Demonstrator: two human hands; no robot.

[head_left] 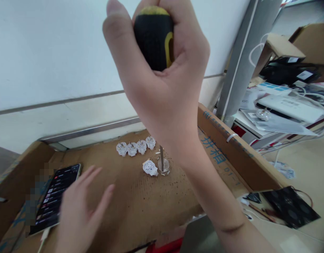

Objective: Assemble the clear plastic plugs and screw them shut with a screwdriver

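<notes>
Screwdriver (pixel 154 38) work goes best with the shaft kept plumb over the clear plastic part (pixel 164 165), pressing straight down. Right hand (pixel 164 80) is clenched around the black-and-yellow handle at twelve o'clock; left hand (pixel 80 207) lies open at seven o'clock, beside the phone (pixel 56 196), holding nothing.

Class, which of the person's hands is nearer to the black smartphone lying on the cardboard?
Left. The left hand lies open right beside the black smartphone, at its edge; whether they touch is unclear. The right hand is raised well away, gripping a black-and-yellow screwdriver handle.
</notes>
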